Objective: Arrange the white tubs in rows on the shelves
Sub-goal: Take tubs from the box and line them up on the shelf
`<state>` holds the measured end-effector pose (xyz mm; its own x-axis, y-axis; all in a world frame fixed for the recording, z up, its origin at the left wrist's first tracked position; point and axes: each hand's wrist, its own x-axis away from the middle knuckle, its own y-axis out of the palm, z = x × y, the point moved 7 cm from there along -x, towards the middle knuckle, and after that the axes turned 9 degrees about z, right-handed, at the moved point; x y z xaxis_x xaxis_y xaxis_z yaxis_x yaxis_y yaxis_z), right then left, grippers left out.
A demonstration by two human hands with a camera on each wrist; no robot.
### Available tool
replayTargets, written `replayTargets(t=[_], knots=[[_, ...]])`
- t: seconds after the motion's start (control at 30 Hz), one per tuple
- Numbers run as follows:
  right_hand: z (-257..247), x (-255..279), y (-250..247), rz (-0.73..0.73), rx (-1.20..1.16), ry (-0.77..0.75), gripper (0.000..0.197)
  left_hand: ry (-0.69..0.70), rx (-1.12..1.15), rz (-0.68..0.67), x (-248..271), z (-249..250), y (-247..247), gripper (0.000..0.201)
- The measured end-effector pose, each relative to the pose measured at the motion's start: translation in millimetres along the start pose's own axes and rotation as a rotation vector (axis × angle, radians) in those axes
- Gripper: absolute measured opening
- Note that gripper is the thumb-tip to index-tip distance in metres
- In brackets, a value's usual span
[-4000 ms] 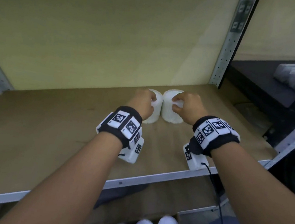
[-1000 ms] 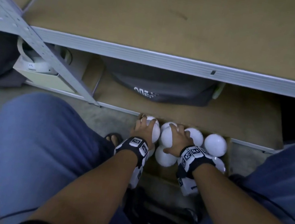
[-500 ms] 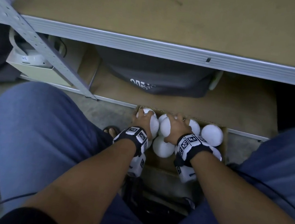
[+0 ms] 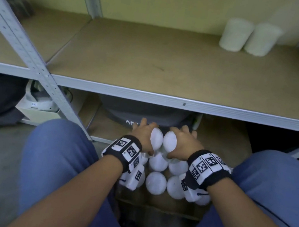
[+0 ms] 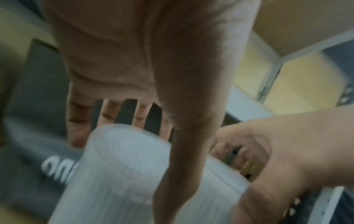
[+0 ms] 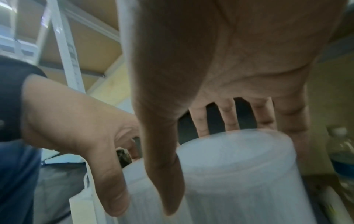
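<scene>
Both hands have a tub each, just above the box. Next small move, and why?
Probably lift both up to the shelf and set them beside the two tubs at its back right. The left hand and right hand each grip a tub, and open board lies left of that pair.

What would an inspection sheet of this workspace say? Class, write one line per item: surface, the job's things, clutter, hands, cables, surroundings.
Surface: brown shelf board with a grey metal front edge, mostly bare.
Job's things: two white tubs stand upright, side by side, at the back right of the shelf; more tubs sit in a cardboard box on the floor.
Clutter: dark bag with white lettering and a white device under the shelf.
Hands: left hand grips one tub; right hand grips another, both above the box.
Cables: thin dark cable across the right leg.
Surroundings: yellowish wall, grey perforated uprights, concrete floor.
</scene>
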<state>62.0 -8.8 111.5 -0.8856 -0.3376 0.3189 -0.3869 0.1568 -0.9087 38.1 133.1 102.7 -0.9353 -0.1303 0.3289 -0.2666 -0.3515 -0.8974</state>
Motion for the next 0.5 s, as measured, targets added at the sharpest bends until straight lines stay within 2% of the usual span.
replayTargets(t=[0.23, 0.37, 0.5], knots=[[-7, 48, -100, 0.138, -0.040, -0.041, 0.095, 0.163, 0.007, 0.122, 39, 49, -93, 0.092], [-7, 71, -152, 0.258, -0.054, -0.064, 0.090, 0.254, -0.031, 0.211, 54, 74, -142, 0.087], [-6, 80, -195, 0.406, -0.135, -0.073, 0.085, 0.286, 0.001, 0.290, 58, 90, -183, 0.087]])
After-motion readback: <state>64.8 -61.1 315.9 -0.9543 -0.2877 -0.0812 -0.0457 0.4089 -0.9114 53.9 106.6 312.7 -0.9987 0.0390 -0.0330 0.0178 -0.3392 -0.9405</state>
